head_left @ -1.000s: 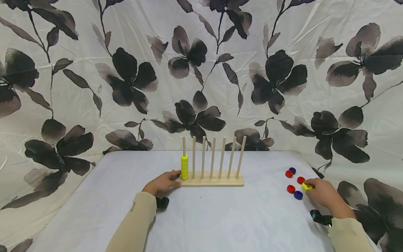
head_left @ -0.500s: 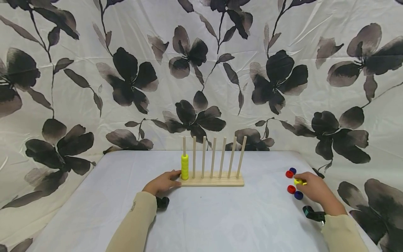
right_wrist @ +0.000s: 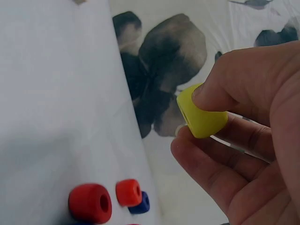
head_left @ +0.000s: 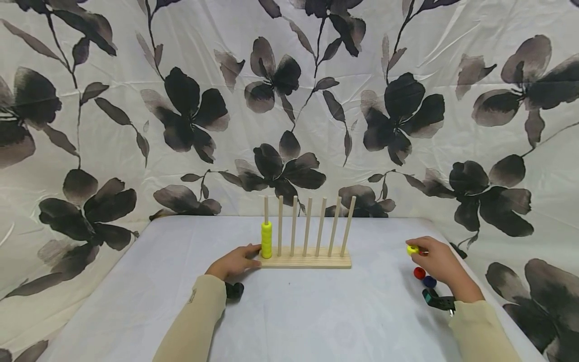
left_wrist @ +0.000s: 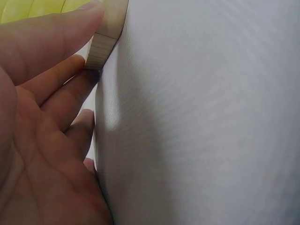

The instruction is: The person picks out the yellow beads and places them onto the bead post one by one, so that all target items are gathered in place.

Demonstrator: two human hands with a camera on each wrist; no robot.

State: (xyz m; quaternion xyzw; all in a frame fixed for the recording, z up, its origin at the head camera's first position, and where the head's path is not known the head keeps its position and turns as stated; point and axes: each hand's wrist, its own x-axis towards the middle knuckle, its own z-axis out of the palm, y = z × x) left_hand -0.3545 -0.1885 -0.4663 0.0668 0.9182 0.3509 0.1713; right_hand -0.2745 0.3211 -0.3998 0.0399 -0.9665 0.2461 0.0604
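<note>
My right hand (head_left: pixel 436 257) pinches a yellow bead (right_wrist: pixel 206 115) between thumb and fingers, above the right side of the table. In the right wrist view, red beads (right_wrist: pixel 86 204) and a blue bead (right_wrist: pixel 145 202) lie below that hand. At the middle stands a wooden peg rack (head_left: pixel 305 261) with several upright pegs. A stack of yellow beads (head_left: pixel 266 240) fills the lower part of its leftmost peg. My left hand (head_left: pixel 232 261) holds the left end of the rack's base, its thumb (left_wrist: pixel 89 21) against the wood and its fingers behind the corner.
A white cloth covers the table (head_left: pixel 316 311). Beyond it hangs a floral curtain (head_left: pixel 289 100). Near the right edge, a red bead (head_left: pixel 419 273) and a blue bead (head_left: pixel 429 282) lie close together; the right hand hides other beads.
My right hand, with the yellow bead, has moved leftward and away from me, passing over the loose beads. The left hand and the rack stay in place.
</note>
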